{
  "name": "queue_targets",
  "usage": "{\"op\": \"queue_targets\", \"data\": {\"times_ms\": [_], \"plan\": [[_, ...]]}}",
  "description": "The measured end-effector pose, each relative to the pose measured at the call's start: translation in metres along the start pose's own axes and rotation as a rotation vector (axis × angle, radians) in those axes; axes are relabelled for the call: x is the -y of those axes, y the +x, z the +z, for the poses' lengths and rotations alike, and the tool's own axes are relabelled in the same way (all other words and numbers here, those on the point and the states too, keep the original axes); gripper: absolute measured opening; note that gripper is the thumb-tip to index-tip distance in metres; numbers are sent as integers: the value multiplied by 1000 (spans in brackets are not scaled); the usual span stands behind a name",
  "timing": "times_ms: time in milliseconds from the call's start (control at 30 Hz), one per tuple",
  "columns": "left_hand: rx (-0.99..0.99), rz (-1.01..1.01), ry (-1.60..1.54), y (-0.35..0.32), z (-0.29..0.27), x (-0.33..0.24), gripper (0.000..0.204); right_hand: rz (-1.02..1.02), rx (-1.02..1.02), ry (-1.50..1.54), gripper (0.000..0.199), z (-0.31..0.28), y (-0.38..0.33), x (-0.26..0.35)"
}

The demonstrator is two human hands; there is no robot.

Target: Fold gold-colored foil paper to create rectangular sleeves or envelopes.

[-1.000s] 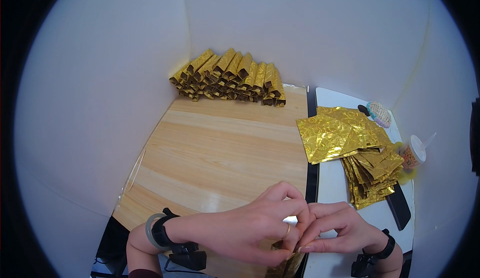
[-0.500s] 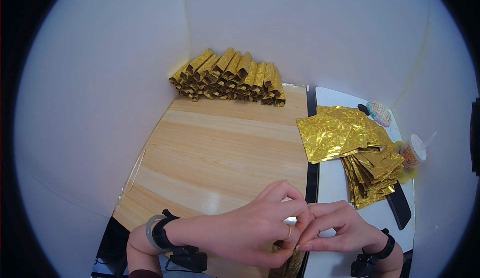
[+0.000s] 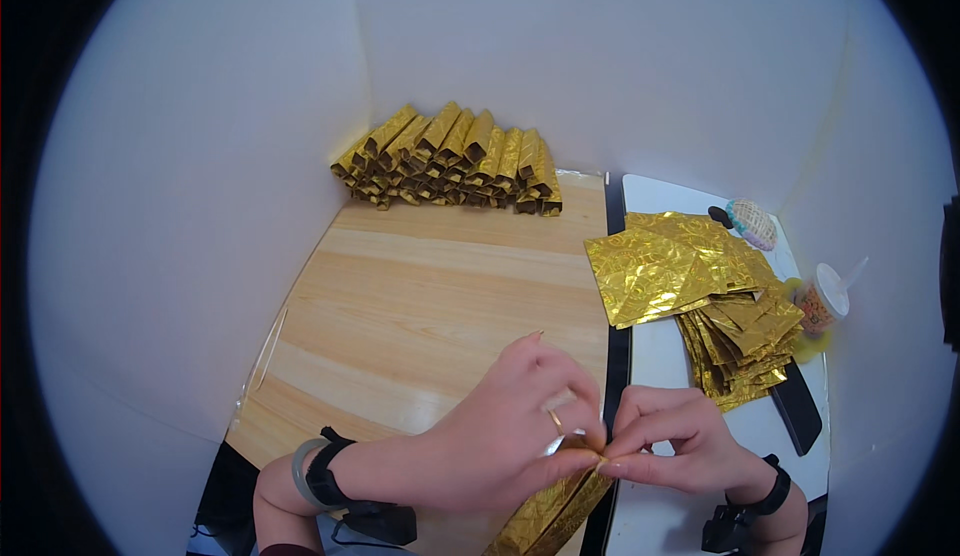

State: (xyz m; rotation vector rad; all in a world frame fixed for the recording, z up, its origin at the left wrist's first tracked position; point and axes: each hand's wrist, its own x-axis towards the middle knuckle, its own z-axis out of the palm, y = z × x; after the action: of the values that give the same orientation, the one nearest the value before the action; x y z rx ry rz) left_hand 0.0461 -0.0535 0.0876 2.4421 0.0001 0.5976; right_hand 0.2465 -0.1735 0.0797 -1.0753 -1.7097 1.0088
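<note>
A gold foil paper tube (image 3: 548,514), long and creased, lies at the near edge of the wooden tabletop, slanting toward the lower edge of the view. My left hand (image 3: 520,426) is closed on its far end, thumb along the upper edge and a ring on one finger. Opposite it, my right hand (image 3: 675,441) pinches the same end between thumb and fingers. The fingertips of both hands meet there and partly hide that end. Strap bands sit on both wrists.
A stack of folded gold tubes (image 3: 450,161) stands at the back of the wooden board (image 3: 440,286). On the white surface to the right lie flat gold sheets (image 3: 690,276), a black phone-like slab (image 3: 797,408), a lidded cup (image 3: 825,301) and a small woven item (image 3: 750,224). Pale walls surround everything.
My left hand has turned and risen slightly, its thumb now laid along the tube. More of the gold tube shows below the hands. The right hand keeps its pinch.
</note>
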Motion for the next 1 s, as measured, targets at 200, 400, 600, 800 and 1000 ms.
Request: {"op": "queue_targets", "data": {"times_ms": [200, 400, 600, 800, 1000], "plan": [[-239, -36, 35, -4, 5, 2, 43, -93, -269, -154, 9, 4, -1, -3], [-120, -62, 32, -5, 13, -13, 56, -154, -390, -208, 11, 6, -2, -4], [-126, 86, 110, -3, 14, -3, 58, -176, -364, -212, 11, 6, -2, -3], [-207, 37, 4, -1, 13, 1, 57, -175, -441, -228, 11, 9, -3, -3], [-242, 142, 234, -3, 14, 2, 49, -171, -493, -196, 11, 9, -4, -4]]}}
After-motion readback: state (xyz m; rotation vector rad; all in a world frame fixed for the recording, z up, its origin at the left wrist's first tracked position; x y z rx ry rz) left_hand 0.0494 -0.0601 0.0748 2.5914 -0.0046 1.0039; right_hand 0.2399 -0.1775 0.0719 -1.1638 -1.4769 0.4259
